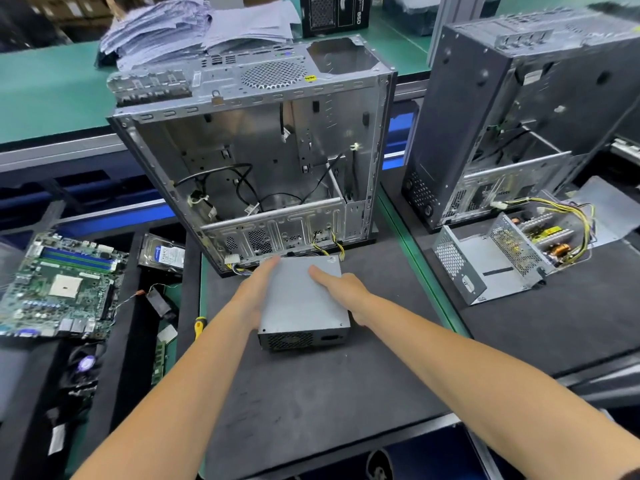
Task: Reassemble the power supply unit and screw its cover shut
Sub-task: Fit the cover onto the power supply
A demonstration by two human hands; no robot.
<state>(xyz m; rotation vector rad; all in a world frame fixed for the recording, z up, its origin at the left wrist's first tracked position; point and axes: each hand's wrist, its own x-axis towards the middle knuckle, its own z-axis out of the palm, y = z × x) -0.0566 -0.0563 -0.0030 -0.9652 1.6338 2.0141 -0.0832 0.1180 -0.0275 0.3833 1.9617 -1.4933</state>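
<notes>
A grey power supply unit [299,299] lies on the black mat, its cover on top and its vented end facing me. My left hand [258,296] lies along its left side with straight fingers reaching toward the far corner. My right hand [341,289] holds the right side, one finger stretched over the cover and the others wrapped down the right edge. Yellow and black cables [329,242] run from its far end toward the open computer case [256,161] just behind it. A yellow-handled screwdriver [200,327] lies at the mat's left edge.
A second opened power supply [491,268] with exposed board and yellow wires sits at right, before another dark case [502,109]. A motherboard [59,285], a hard drive [164,254] and small parts lie in trays at left. Paper stacks [194,29] lie behind the case.
</notes>
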